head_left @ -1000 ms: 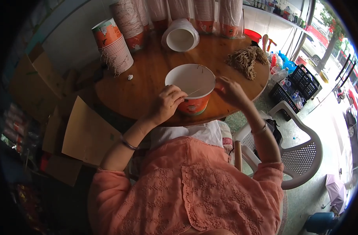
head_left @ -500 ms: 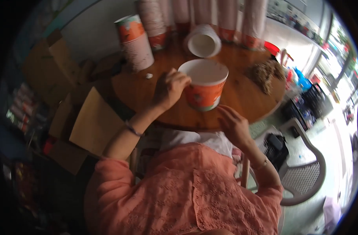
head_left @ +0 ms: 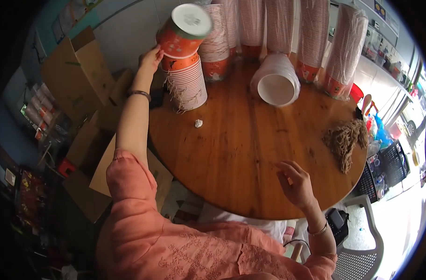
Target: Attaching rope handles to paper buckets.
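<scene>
At the far left of the round wooden table, my left hand (head_left: 151, 59) grips an orange paper bucket (head_left: 178, 39) by its rim. That bucket is upside down and tilted, its pale base facing up, at the top of an inverted stack of paper buckets (head_left: 189, 86). Whether it rests fully on the stack I cannot tell. Brown fibre strands (head_left: 177, 94) hang down the stack's left side. Over the right part of the table, my right hand (head_left: 295, 185) is empty, with loosely bent fingers apart from the thumb.
Tall plastic-wrapped bucket stacks (head_left: 278, 28) line the table's back. A wrapped stack (head_left: 276, 86) lies on its side before them. Brown fibre strands (head_left: 346, 142) lie at right, a white scrap (head_left: 198, 123) near the left stack. Cardboard boxes (head_left: 77, 74) stand left, a grey chair (head_left: 357, 261) right.
The paper bucket has gone from upright at the table's middle to upside down at the left stack, carried by my left hand. My right hand stays apart from it. The view has shifted.
</scene>
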`<state>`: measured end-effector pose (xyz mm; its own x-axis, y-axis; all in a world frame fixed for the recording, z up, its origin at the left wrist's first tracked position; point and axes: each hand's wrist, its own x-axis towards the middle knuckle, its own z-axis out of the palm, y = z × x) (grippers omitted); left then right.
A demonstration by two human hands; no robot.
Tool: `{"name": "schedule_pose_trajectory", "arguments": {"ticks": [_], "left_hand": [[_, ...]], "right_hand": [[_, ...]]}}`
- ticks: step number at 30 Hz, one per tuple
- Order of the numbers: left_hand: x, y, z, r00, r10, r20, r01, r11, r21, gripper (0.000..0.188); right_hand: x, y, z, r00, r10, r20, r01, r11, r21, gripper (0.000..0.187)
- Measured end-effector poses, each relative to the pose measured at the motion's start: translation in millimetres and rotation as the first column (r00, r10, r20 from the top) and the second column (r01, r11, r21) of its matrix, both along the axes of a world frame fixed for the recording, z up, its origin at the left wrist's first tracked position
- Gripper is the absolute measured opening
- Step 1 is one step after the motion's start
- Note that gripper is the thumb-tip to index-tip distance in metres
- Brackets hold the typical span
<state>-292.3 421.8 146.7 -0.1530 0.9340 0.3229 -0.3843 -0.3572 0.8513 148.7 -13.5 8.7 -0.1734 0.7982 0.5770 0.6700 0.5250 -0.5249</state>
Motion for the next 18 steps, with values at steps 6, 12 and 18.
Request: {"name": "schedule_pose_trajectory", "arguments": {"ticks": [6,12,18], "left_hand": [[-18.6,67.7,-43.9,0.909,0.020,0.416,0.085,0.969,-0.232,0.009],[-99.9,62.5,-9.0,0.888,0.004,0.459,0.104,0.972,-0.210,0.016],[-40.1,68.9,-78.8,0.965,0.070,0.254,0.040,0.914,-0.404,0.011]], "right_hand": [[-8.1,43.7,72.5,0.835,0.102,-0.541,-0.245,0.949,-0.199,0.023],[-54.2,50.3,177.0,0.209,0.731,-0.649,-0.699,0.576,0.423,0.019],[-71.5,93.8,200.4,0.150,0.767,-0.624,-0.658,0.548,0.516,0.016]]}}
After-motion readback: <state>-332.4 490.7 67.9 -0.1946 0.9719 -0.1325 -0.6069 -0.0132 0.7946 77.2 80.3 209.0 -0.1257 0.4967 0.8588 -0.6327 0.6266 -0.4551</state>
